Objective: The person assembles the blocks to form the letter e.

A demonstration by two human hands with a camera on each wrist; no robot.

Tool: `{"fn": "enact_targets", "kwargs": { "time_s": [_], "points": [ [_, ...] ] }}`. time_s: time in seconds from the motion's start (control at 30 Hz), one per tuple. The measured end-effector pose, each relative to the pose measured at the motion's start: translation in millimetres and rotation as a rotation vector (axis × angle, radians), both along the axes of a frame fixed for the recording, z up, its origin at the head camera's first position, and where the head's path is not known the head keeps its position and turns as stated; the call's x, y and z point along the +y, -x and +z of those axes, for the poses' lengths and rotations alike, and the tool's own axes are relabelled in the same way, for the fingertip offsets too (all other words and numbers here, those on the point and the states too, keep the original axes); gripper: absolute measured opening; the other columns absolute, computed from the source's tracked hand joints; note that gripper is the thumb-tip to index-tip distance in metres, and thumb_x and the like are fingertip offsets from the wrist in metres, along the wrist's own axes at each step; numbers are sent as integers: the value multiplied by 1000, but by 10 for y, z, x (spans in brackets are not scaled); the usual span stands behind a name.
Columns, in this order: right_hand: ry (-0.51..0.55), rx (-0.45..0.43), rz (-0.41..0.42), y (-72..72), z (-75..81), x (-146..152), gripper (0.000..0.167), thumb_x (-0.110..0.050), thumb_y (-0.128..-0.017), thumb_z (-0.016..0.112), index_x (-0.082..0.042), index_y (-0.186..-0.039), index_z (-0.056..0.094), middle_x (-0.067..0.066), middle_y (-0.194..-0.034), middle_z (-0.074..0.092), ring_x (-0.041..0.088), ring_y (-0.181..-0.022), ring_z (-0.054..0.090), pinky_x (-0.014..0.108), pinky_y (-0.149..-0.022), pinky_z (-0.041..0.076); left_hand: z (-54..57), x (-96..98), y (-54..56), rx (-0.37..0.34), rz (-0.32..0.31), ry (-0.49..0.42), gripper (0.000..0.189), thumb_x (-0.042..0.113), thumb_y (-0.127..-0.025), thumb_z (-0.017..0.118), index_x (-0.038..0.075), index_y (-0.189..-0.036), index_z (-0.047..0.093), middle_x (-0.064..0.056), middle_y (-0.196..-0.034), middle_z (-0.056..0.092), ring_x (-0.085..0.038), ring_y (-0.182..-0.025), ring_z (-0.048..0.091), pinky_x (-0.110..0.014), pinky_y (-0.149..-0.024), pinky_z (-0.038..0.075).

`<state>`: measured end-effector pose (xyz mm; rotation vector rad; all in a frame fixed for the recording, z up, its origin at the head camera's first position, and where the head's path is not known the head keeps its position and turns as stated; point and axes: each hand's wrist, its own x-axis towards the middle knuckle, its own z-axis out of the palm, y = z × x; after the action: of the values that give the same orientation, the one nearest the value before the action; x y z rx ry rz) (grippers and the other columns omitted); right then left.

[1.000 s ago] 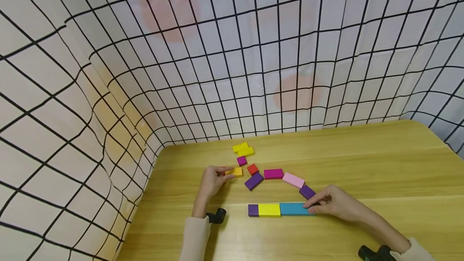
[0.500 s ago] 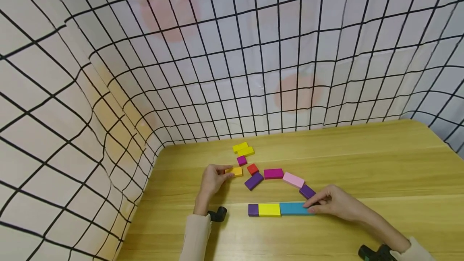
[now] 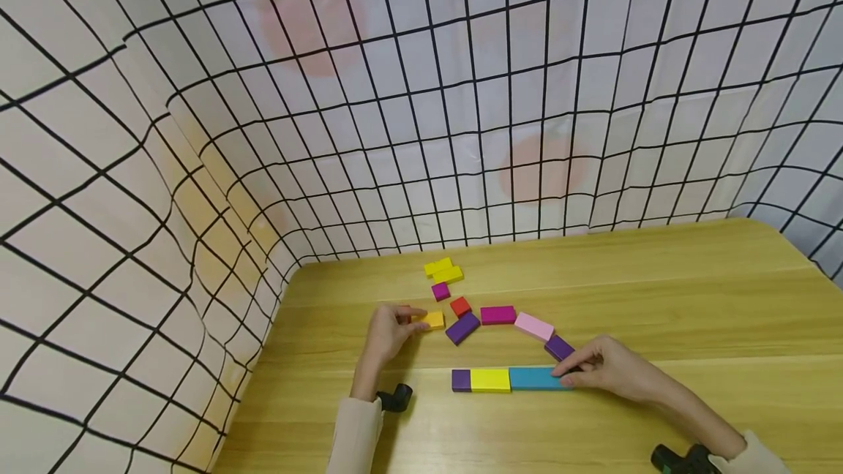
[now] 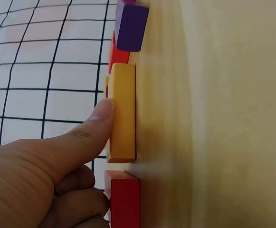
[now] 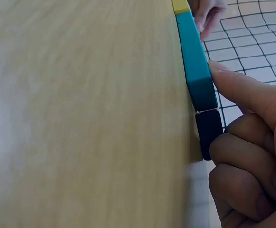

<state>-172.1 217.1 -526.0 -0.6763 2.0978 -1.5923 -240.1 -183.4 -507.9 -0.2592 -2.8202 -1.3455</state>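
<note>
My left hand [image 3: 385, 335] pinches an orange-yellow block [image 3: 432, 321] between thumb and forefinger; in the left wrist view the thumb lies along its side. A red block [image 4: 126, 202] sits just past its near end there, mostly behind the fingers in the head view. My right hand [image 3: 612, 368] grips the right end of a long blue block [image 3: 533, 379] with thumb and forefinger. That block lies end to end with a yellow block [image 3: 490, 380] and a short purple block [image 3: 461, 380]. A dark block [image 5: 209, 133] meets its near end in the right wrist view.
Above the row, a purple block [image 3: 463, 328], a magenta block [image 3: 497, 315], a pink block [image 3: 534, 326] and another purple block [image 3: 559, 347] form an arc. A small red block [image 3: 460, 306], a magenta cube [image 3: 440, 291] and yellow blocks [image 3: 448, 274] lie farther back. Grid-patterned cloth [image 3: 435, 130] borders the table.
My left hand has drawn the orange-yellow block slightly toward me, and more of the red block behind the hand shows. The right hand has stayed on the blue block.
</note>
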Motion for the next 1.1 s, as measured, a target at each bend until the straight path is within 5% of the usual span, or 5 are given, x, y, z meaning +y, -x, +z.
{"fn": "enact_targets", "kwargs": {
  "time_s": [0.23,0.6,0.9,1.1],
  "points": [
    [-7,1,1,0,2,-5,19,-12,-97,72,-2,-111,80,25,-59,24,6,-48,19,32,-45,19,-4,-5,-130,-24,-12,5,18,12,-85,84,3,-101,83,3,-63,51,-8,-59,40,-17,-51,28],
    [-8,16,2,-8,30,-13,19,-13,-97,72,-3,-111,80,23,-58,24,9,-47,18,32,-45,19,12,-3,-375,-8,51,-8,15,10,-80,89,3,-92,84,-3,-70,67,-7,-59,41,-16,-49,29],
    [-6,4,-5,-1,5,-2,18,-12,-97,73,-3,-110,80,24,-59,23,8,-49,18,32,-45,19,-81,39,-510,10,147,-70,20,15,-76,92,4,-91,84,2,-66,59,-5,-60,43,-16,-50,31],
    [-8,10,-4,4,-5,-2,18,-12,-97,72,-4,-110,80,23,-59,24,8,-49,19,32,-45,19,-107,8,-505,0,83,-120,22,14,-82,88,3,-100,83,2,-64,50,-4,-57,39,-15,-50,28]
  ]
}}
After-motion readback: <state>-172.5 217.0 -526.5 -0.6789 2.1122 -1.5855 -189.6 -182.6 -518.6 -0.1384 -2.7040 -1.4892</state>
